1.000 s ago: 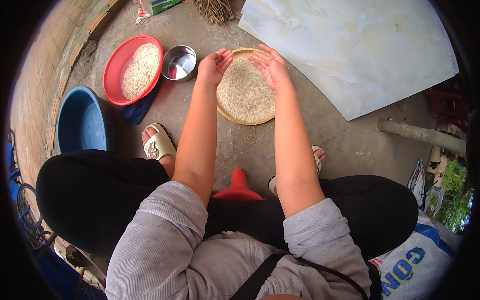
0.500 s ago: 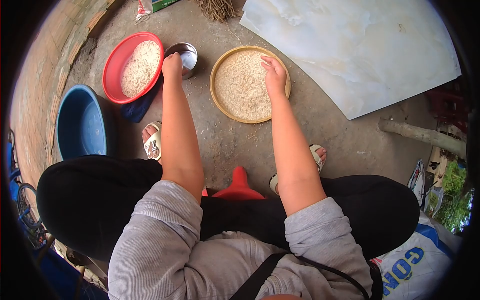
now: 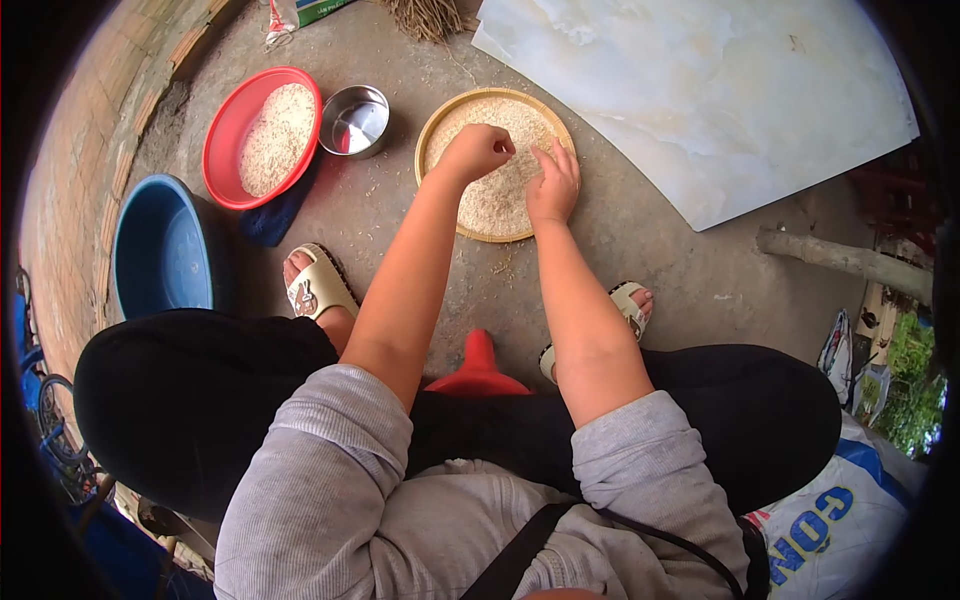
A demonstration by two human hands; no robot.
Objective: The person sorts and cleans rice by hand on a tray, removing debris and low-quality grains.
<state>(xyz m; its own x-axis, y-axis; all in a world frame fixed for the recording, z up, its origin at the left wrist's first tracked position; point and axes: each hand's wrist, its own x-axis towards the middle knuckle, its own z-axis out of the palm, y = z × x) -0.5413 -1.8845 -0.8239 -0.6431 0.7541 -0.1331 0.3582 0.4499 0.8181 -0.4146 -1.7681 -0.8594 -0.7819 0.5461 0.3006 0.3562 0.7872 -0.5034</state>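
A round woven tray [image 3: 432,205] with a tan rim lies on the concrete floor, covered in a layer of pale rice grains [image 3: 495,205]. Over its middle is my left hand [image 3: 478,153], fingers curled in a pinch; whatever they hold is too small or hidden to make out. My right hand [image 3: 555,183] hovers above the tray's right side, its fingers stretched and thumb apart, with nothing visible in it. To the left stand a steel bowl [image 3: 356,122] and a red plastic basin [image 3: 222,150] holding more rice [image 3: 278,140].
A deep blue tub [image 3: 165,250] stands left of my foot, and a dark cloth [image 3: 268,222] lies under the red basin. A marbled panel [image 3: 700,100] covers the upper right, near a log [image 3: 845,258]. Part of a red plastic seat [image 3: 478,370] shows between my knees.
My left hand has moved right, from the steel bowl to over the woven tray. My right hand has shifted slightly down and nearer the left one.
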